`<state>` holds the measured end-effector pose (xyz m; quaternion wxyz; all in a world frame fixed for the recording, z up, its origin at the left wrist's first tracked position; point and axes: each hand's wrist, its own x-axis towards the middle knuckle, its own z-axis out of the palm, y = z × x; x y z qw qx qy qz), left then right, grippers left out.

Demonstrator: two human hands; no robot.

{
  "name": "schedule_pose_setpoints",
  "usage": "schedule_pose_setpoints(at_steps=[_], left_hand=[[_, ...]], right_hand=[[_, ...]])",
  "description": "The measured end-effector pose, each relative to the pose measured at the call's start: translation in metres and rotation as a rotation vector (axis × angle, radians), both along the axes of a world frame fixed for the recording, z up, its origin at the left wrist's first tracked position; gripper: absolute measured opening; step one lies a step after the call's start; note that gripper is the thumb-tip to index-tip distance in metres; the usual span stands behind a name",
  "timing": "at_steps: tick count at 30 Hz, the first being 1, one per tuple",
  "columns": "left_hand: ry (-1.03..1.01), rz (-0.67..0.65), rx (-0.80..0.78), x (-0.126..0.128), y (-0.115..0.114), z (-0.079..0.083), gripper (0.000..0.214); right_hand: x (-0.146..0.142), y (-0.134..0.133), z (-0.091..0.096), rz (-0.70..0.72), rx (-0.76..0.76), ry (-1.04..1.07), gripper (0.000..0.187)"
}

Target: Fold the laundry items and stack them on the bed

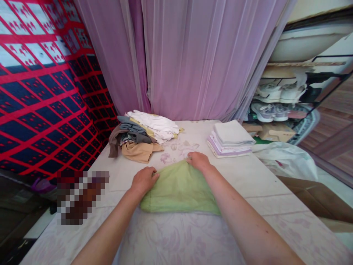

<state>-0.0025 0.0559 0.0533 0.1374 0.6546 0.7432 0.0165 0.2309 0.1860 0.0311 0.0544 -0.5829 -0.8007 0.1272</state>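
Observation:
A light green cloth [179, 191] lies in front of me on the bed, its near edge folded and fairly straight. My left hand [145, 180] is closed on its far left edge, thumb and fingers pinching the fabric. Farther from me, my right hand [198, 161] pinches the cloth's far edge, which is lifted into a peak there. My right forearm covers the cloth's right side. What kind of linen or garment it is, I cannot tell.
A loose heap of clothes [138, 134] sits at the far left of the bed [176, 239]. At the far right is a folded stack of pale fabric [233, 134]. Purple curtains [193, 66] hang behind. A shoe rack [292, 105] and a cardboard box [317, 198] stand on the right.

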Motion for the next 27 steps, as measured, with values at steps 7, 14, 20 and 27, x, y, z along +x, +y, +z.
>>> schedule_pose_setpoints(at_steps=[7, 14, 20, 27], left_hand=[[-0.064, -0.044, -0.048, -0.011, 0.0, -0.008, 0.027], [-0.437, 0.062, -0.064, -0.018, -0.005, -0.007, 0.033], [-0.965, -0.018, -0.192, -0.029, -0.032, 0.023, 0.044], [-0.998, -0.19, -0.176, -0.036, -0.037, 0.096, 0.038]], right_hand=[[0.015, 0.0, -0.001, 0.119, 0.019, 0.054, 0.012], [0.029, -0.008, 0.01, 0.112, 0.035, 0.424, 0.023], [0.054, -0.044, 0.056, 0.228, -0.034, 0.866, 0.036], [0.083, -0.106, 0.125, 0.266, -0.079, 0.936, 0.033]])
